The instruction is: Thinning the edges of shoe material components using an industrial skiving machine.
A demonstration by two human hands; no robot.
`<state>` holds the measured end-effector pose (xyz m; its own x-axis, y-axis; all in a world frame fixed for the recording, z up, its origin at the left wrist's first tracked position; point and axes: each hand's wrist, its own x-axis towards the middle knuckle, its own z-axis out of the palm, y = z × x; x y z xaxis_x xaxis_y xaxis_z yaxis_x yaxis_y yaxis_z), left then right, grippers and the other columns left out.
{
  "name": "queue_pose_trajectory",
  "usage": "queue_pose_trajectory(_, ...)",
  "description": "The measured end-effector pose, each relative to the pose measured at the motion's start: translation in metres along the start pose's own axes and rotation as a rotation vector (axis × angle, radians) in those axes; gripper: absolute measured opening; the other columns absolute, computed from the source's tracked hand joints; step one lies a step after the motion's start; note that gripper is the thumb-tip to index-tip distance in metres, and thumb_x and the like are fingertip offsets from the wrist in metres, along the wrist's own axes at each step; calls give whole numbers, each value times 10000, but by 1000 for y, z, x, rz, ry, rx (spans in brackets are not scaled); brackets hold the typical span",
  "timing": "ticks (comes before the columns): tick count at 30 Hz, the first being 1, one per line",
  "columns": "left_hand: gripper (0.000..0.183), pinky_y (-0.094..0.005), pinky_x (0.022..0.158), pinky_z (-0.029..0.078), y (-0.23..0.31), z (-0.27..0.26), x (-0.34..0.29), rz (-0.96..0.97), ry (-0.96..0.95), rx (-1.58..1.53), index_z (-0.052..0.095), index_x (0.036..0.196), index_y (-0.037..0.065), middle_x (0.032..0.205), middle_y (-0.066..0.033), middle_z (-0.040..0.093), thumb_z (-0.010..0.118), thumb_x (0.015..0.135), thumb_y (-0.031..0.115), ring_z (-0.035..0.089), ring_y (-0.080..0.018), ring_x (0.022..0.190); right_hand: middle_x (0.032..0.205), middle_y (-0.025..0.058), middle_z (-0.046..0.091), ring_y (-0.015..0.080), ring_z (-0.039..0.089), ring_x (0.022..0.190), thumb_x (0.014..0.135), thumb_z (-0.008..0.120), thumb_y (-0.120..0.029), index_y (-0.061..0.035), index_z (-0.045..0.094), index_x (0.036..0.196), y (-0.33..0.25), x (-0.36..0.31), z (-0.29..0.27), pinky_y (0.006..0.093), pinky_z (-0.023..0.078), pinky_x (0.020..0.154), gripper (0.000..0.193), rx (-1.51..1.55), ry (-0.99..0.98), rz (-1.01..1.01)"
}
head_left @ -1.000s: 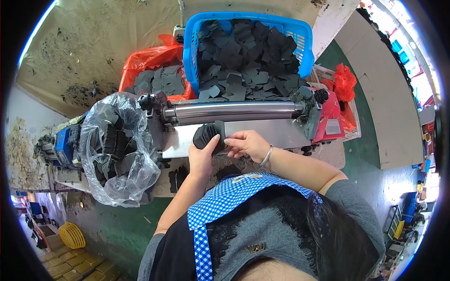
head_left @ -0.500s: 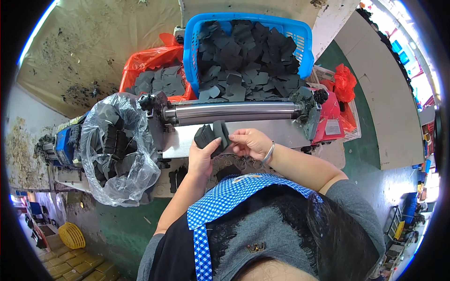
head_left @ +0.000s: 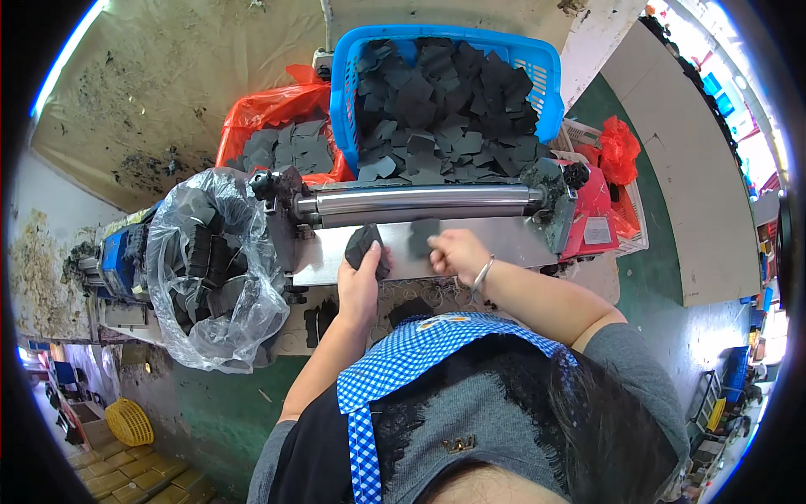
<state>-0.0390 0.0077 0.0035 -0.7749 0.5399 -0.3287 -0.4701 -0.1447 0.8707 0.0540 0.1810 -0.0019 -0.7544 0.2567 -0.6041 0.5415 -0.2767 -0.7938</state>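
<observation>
My left hand [head_left: 359, 281] is closed round a stack of dark grey pieces [head_left: 363, 250], thumb across its near side. In my right hand [head_left: 460, 254] a single dark grey piece [head_left: 424, 238] is pinched at its right edge, a little blurred, apart from the stack. Both hands are over the flat metal plate [head_left: 495, 239] of a roller machine. Just beyond them lies the shiny metal roller [head_left: 420, 197], running left to right.
Behind the roller stands a blue plastic basket [head_left: 342, 101] heaped with dark pieces. A red bag [head_left: 252, 113] with more pieces sits beside it. At left a clear plastic bag [head_left: 172, 328] holds dark stacks. The machine's red end housing [head_left: 588, 210] is at right.
My right hand has drawn one piece off the stack and moved slightly right and away with it. My left hand still holds the stack.
</observation>
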Motion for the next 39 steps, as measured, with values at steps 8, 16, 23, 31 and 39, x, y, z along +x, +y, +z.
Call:
queue_pose_trajectory(8, 276, -319, 774, 516, -1, 0, -4, 11, -153, -64, 520, 1111, -29, 969, -136, 626, 554, 842, 25, 624, -198, 871, 770, 55, 630, 94, 598, 629, 825, 661, -201, -23, 597, 919, -11, -15, 28, 227, 489, 536, 212, -83, 24, -277)
queue_pose_trajectory(16, 224, -277, 736, 505, -2, 5, -6, 20, -97, -139, 591, 1015, -33, 931, -79, 634, 631, 800, 15, 615, -143, 807, 700, 67, 634, 106, 617, 615, 852, 616, -138, 10, 602, 859, -11, -20, 33, 230, 506, 561, 149, -135, 37, -404)
queue_pose_trajectory(23, 211, -292, 703, 517, 3, 5, -7, 15, -27, -216, 590, 1002, -35, 909, -104, 640, 622, 797, 5, 626, -163, 780, 669, 83, 602, 137, 587, 518, 912, 500, -176, -20, 527, 838, -4, -10, 12, 254, 468, 440, 175, 168, 29, 16)
queue_pose_trajectory(31, 201, -273, 680, 502, -4, 4, -5, 98, -2, -95, 596, 978, -42, 881, -78, 637, 644, 806, 51, 610, -143, 758, 747, 85, 613, 141, 599, 572, 909, 529, -208, -13, 516, 890, -9, -15, 24, 244, 504, 543, 197, 104, 153, -209)
queue_pose_trajectory(39, 252, -279, 753, 495, 2, 6, -6, 70, -29, -209, 599, 1036, -39, 957, -85, 635, 646, 797, 27, 610, -145, 821, 730, 87, 611, 140, 600, 577, 905, 545, -208, -18, 531, 876, 8, 4, -2, 264, 501, 509, 193, 320, 90, 19)
